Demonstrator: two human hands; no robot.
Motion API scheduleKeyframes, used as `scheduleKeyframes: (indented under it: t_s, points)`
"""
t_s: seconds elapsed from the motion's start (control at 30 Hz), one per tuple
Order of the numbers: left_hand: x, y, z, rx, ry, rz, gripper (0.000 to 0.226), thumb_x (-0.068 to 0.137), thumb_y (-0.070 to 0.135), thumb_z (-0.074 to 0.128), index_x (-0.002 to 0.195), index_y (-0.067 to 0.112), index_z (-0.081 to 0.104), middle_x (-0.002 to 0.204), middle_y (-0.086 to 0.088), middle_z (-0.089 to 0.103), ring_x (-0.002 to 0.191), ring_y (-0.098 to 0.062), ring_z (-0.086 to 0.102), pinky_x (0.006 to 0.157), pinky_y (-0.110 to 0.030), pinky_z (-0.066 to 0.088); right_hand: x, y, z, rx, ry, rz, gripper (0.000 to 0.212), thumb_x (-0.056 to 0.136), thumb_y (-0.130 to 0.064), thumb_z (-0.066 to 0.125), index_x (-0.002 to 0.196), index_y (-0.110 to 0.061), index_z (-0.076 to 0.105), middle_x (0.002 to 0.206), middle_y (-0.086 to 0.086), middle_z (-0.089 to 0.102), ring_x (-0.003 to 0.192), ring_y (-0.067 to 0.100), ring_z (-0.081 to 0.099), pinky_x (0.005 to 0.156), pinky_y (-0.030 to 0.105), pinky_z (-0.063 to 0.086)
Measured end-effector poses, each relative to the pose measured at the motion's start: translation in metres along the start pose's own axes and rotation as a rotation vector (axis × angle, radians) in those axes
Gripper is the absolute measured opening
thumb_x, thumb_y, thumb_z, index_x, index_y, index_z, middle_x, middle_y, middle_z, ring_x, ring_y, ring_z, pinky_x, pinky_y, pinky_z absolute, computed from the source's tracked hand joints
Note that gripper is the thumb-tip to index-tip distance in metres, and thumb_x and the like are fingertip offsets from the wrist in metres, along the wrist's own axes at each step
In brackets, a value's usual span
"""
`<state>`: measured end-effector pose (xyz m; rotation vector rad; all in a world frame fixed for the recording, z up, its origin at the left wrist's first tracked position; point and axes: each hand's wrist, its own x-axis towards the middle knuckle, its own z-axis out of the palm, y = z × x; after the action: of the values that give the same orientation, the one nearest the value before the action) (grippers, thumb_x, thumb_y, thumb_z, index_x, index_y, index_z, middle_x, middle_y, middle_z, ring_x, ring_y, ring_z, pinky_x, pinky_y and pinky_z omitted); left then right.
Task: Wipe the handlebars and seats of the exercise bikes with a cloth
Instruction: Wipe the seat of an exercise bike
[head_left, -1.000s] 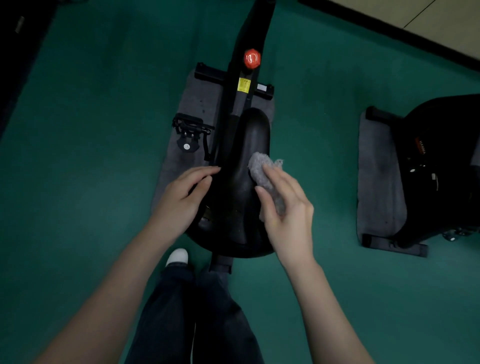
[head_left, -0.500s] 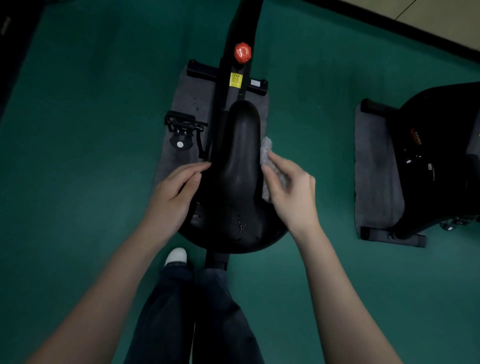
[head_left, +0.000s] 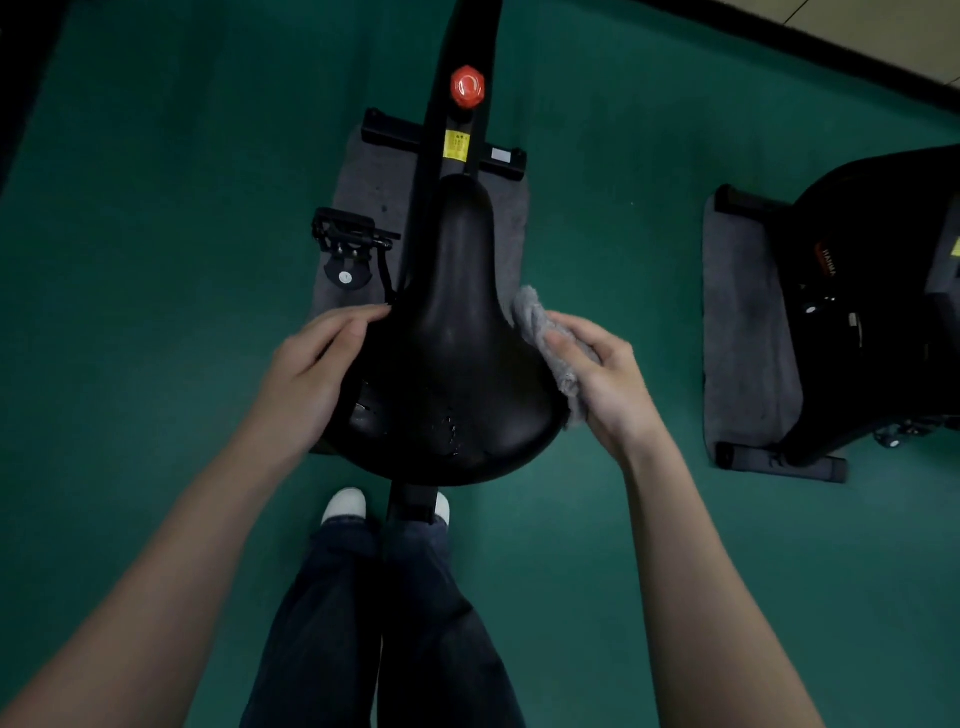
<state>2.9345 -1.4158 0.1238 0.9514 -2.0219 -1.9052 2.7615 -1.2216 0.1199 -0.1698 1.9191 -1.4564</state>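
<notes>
Writing first: there's a yellow label (head_left: 457, 145) on the black frame just ahead of the seat (head_left: 457, 322), print too small for me to read, and a small pale sticker (head_left: 500, 154) on the crossbar beside it. Above them sits a red knob (head_left: 467, 87). On the second bike (head_left: 883, 291), off to my right, orange lettering runs down the casing – I can't make it out for sure.

The floor (head_left: 130, 208) is dark green all round, with a black strip and a beige band in the far right corner. Each bike stands on its own grey mat (head_left: 363, 182), the other mat (head_left: 743, 312) well apart from mine.

My left hand (head_left: 306, 374) rests on the seat's left rim, fingers laid fairly straight along the edge. My right hand (head_left: 602, 379) grips the grey cloth (head_left: 535, 322), bunched up and pressed against the seat's right side – that's where the cloth is now. A black pedal (head_left: 345, 239) juts out on the left below the seat's nose. My dark trousers (head_left: 332, 623) and white shoes (head_left: 345, 504) sit right behind the seat post.
</notes>
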Motion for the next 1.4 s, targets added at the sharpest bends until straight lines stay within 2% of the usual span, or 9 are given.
scheduleKeyframes:
  t_s: [0.17,0.23,0.33,0.4,0.6,0.8,1.1,1.23,1.4]
  points:
    - [-0.024,-0.002,-0.009,0.027,-0.012,-0.024,0.029,0.09,0.036,0.055,0.119,0.035,0.059,0.129,0.009,0.058,0.125,-0.003,0.049,0.109,-0.027,0.034,-0.044,0.033,0.008,0.344,0.219,0.017,0.019,0.096,-0.012,0.054,0.11,-0.013,0.068,0.116,0.013,0.069,0.114,0.03,0.062,0.102,0.039,0.047]
    - [-0.035,-0.004,-0.01,0.046,-0.027,-0.054,0.047,0.083,0.04,0.061,0.129,0.033,0.052,0.135,0.009,0.053,0.128,0.001,0.044,0.111,-0.026,0.032,-0.059,0.042,0.026,0.433,0.385,0.02,0.02,0.097,-0.012,0.052,0.112,-0.015,0.066,0.118,0.011,0.068,0.116,0.026,0.061,0.105,0.04,0.046]
    - [-0.044,-0.004,-0.008,0.096,-0.046,-0.084,0.083,0.062,0.038,0.069,0.139,0.031,0.041,0.141,0.009,0.045,0.128,0.01,0.038,0.105,-0.008,0.028,-0.075,0.046,0.054,0.464,0.574,0.019,0.023,0.098,-0.016,0.053,0.117,-0.023,0.063,0.125,0.004,0.065,0.12,0.019,0.059,0.108,0.045,0.042]
    - [-0.047,-0.006,-0.007,0.137,-0.076,-0.112,0.103,0.05,0.037,0.077,0.143,0.034,0.033,0.147,0.01,0.037,0.133,0.006,0.033,0.108,-0.01,0.024,-0.077,0.043,0.062,0.462,0.629,0.004,0.022,0.098,-0.018,0.053,0.114,-0.03,0.063,0.125,-0.001,0.065,0.118,0.014,0.06,0.107,0.043,0.043]
    - [-0.048,-0.015,-0.016,0.198,-0.168,-0.067,0.125,0.037,0.038,0.088,0.143,0.047,0.022,0.147,0.019,0.028,0.125,0.025,0.023,0.092,0.009,0.019,-0.069,0.037,0.059,0.359,0.665,-0.07,0.023,0.098,-0.016,0.054,0.118,-0.021,0.062,0.128,0.003,0.062,0.122,0.015,0.057,0.108,0.042,0.042]
    - [-0.043,-0.022,-0.018,0.205,-0.172,0.026,0.121,0.039,0.037,0.088,0.142,0.038,0.026,0.143,0.013,0.037,0.129,0.011,0.032,0.1,0.001,0.021,-0.103,0.048,0.095,-0.111,0.704,-0.416,0.031,0.096,-0.011,0.049,0.125,-0.014,0.06,0.137,0.001,0.054,0.134,0.011,0.044,0.11,0.029,0.036]
    - [-0.041,-0.032,-0.016,0.199,-0.132,0.095,0.118,0.036,0.046,0.089,0.137,0.045,0.028,0.14,0.019,0.038,0.132,0.004,0.033,0.109,-0.016,0.025,-0.102,0.038,0.129,-0.543,0.557,-0.799,0.027,0.091,0.008,0.054,0.114,0.002,0.065,0.122,0.016,0.061,0.122,0.032,0.055,0.112,0.044,0.034]
    - [-0.04,-0.035,-0.016,0.216,-0.121,0.112,0.118,0.035,0.055,0.085,0.137,0.048,0.026,0.142,0.016,0.036,0.134,-0.002,0.031,0.112,-0.027,0.025,-0.11,0.043,0.119,-0.574,0.558,-0.774,0.027,0.091,0.007,0.054,0.115,0.003,0.065,0.122,0.017,0.062,0.122,0.03,0.055,0.112,0.05,0.034]
    - [-0.039,-0.04,-0.016,0.226,-0.101,0.127,0.121,0.041,0.032,0.095,0.141,0.039,0.027,0.143,0.014,0.033,0.135,-0.007,0.03,0.113,-0.03,0.024,-0.085,0.006,0.124,-0.533,0.677,-0.544,0.026,0.092,0.001,0.054,0.115,0.0,0.067,0.123,0.014,0.063,0.12,0.026,0.057,0.106,0.039,0.042]
